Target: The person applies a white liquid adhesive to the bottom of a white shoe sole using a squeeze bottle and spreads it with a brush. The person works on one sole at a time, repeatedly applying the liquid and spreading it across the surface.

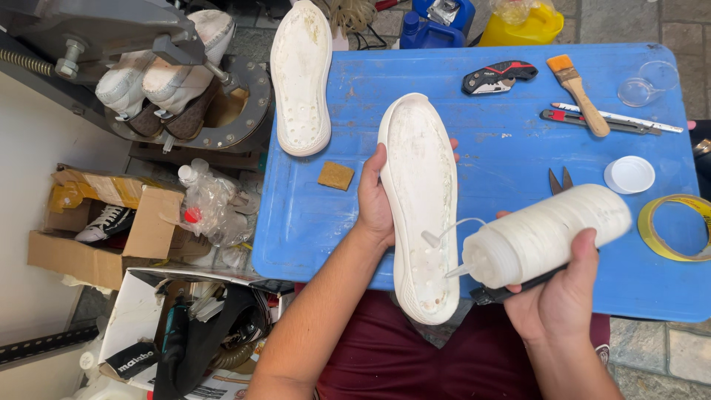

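Note:
My left hand [374, 201] grips a white shoe sole [421, 185] by its left edge, inner side facing up, held over the blue tabletop [311, 222]. My right hand [559, 296] holds a white squeeze bottle [544, 233] on its side, along with a thin black tool under it. The bottle's nozzle [453, 272] points left at the heel end of the sole, where small holes show. A second white sole [301, 74] lies at the table's far left corner.
On the table lie a brown sponge square [336, 175], a black-and-red utility knife [498, 78], a brush [579, 95], a cutter [615, 120], a white lid [629, 175], a clear cup [649, 82], scissors [561, 180] and a yellow tape roll [678, 227]. Cardboard boxes stand at the left.

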